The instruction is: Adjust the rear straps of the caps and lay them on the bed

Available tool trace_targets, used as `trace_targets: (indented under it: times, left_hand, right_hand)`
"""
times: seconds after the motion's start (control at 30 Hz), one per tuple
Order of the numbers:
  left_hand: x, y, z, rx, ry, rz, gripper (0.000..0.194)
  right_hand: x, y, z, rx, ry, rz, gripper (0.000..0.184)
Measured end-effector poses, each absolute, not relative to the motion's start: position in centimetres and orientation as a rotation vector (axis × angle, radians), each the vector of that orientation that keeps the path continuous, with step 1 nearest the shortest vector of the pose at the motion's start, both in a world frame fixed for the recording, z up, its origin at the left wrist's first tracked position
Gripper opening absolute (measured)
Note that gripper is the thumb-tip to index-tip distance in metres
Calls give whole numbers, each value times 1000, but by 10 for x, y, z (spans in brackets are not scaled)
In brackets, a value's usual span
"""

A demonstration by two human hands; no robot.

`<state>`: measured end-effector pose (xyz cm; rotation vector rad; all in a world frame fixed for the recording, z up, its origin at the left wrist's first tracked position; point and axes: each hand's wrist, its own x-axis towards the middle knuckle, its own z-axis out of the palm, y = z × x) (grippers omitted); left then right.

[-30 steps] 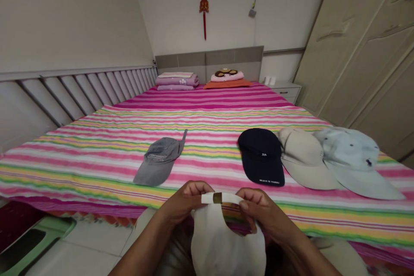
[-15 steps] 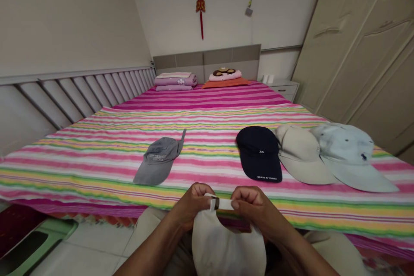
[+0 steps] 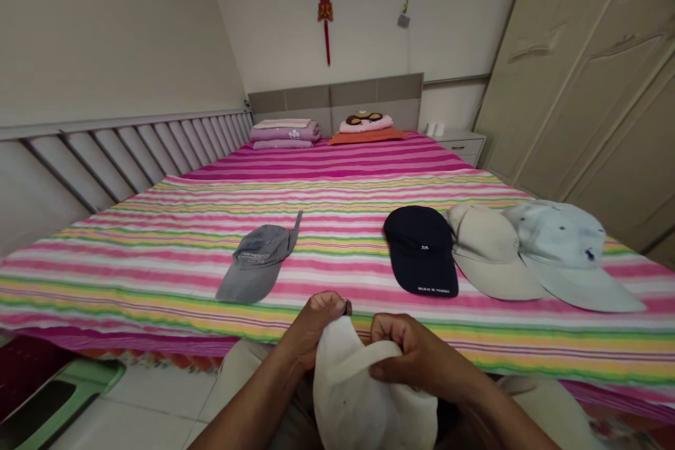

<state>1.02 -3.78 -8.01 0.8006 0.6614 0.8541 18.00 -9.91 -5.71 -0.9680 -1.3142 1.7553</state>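
Holding the white cap (image 3: 363, 408) at the near edge of the bed (image 3: 337, 225), the left hand (image 3: 316, 327), thumb and fingers closed, pinches it beside the buckle (image 3: 348, 307); the right hand (image 3: 411, 351), likewise closed, grips the strap (image 3: 363, 360). Beyond lie the grey cap (image 3: 258, 260), left, and navy cap (image 3: 420, 246), beige cap (image 3: 488, 246) and blue cap (image 3: 564, 239), right.

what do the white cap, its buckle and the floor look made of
White cap: probably cotton-like fabric, matte, with soft folds. Buckle: perhaps metal, given its dull brownish tone, though too small to be sure. Floor: likely ceramic tile, pale and smooth, with visible joint lines.
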Motion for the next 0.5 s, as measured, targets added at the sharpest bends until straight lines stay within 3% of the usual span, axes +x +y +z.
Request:
trace_targets:
  times: [0.3, 0.5]
  left_hand:
    - [-32, -28, -117, 1062, 698, 685, 26]
    - [-59, -45, -164, 931, 563, 595, 35]
  right_hand:
    - [180, -94, -67, -885, -1009, 1659, 34]
    - [184, -83, -58, -827, -709, 1524, 34]
